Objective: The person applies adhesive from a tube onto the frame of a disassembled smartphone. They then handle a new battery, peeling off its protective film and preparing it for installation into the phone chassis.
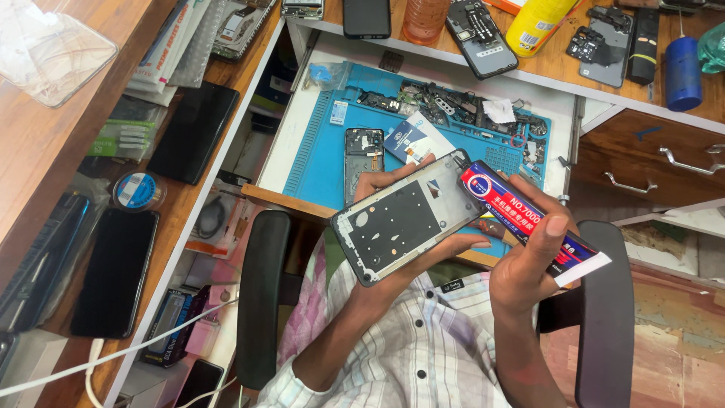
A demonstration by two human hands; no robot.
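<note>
Right over the person's lap, the left hand [377, 261] has its grip wrapped around a phone frame [404, 217], fingers curled up behind it and the thumb along the lower edge, so the dark inner side with its little holes faces up. The right hand [529, 261] is pinching a glue tube [525, 215], red, blue and white, with the thumb pressed on top and the fingers under it. The tube's black nozzle sits right at the frame's upper right corner, touching it or as good as. Both are held in the air above a checked shirt [408, 355], between the black chair arms [260, 295].

Further out is a pulled-out tray with a blue mat [325, 162], another opened phone [364, 155] lying on it, plus a scatter of small parts [453, 109]. Beyond that, the wooden counter [566, 64] carries more phones, a yellow bottle [538, 23] and a blue spool [682, 72].
</note>
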